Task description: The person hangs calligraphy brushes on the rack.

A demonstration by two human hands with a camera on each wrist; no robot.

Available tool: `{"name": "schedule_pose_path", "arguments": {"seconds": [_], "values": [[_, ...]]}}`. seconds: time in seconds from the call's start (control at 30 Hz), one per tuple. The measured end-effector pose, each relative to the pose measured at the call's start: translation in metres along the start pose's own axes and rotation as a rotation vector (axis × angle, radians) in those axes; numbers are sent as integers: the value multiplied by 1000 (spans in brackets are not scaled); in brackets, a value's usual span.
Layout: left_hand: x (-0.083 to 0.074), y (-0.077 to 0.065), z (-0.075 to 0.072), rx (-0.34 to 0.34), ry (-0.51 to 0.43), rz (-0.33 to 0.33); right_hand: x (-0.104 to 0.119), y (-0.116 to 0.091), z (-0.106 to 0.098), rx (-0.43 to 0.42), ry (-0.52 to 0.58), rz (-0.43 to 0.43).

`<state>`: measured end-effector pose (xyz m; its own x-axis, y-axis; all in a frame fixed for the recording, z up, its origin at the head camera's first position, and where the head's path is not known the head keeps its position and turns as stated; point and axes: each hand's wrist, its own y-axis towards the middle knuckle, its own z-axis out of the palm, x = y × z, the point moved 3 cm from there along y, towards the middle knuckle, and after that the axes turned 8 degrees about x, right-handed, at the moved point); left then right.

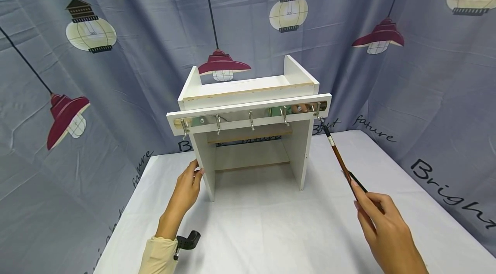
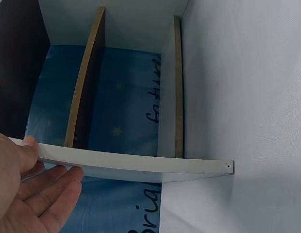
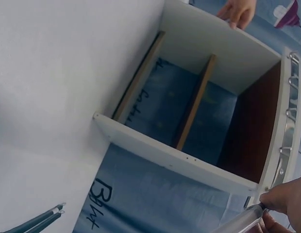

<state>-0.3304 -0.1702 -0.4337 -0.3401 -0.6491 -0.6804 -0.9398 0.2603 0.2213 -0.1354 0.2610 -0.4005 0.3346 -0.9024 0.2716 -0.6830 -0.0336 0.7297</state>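
A white shelf unit (image 1: pixel 248 102) with a mirrored hook rail (image 1: pixel 236 117) across its front stands on the table. My left hand (image 1: pixel 187 188) grips the front edge of its left side panel (image 2: pixel 141 164), thumb at the edge and fingers along the outer face. In the head view my right hand (image 1: pixel 387 222) pinches a slender stick (image 1: pixel 339 158) with a brown shaft, a pale band and a black far end. That far end is at the rightmost hook (image 1: pixel 319 112), and whether it hangs there is unclear. A thin dark piece (image 1: pixel 357 181) lies beside the shaft near the fingers.
White cloth covers the table (image 1: pixel 255 231). Behind and at both sides hangs a blue-grey curtain (image 1: pixel 155 72) printed with lamps and lettering. The unit has inner shelves (image 3: pixel 196 104) and an open back. Several metal hooks (image 1: pixel 252 120) stick out from the rail.
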Motion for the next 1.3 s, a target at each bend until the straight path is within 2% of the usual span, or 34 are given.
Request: {"name": "schedule_pose_path", "arguments": {"seconds": [0.13, 0.37, 0.7, 1.0, 1.3], "values": [[0, 0, 0, 2, -9, 1, 1, 1, 2, 19, -16, 0], [1, 1, 0, 6, -19, -4, 2, 3, 9, 53, -38, 66], [1, 1, 1, 6, -17, -14, -2, 1, 20, 18, 10, 53], [0, 1, 1, -8, -4, -9, -8, -5, 48, -68, 59, 31], [0, -1, 2, -9, -9, -11, -15, -7, 74, -78, 159, 55]]}}
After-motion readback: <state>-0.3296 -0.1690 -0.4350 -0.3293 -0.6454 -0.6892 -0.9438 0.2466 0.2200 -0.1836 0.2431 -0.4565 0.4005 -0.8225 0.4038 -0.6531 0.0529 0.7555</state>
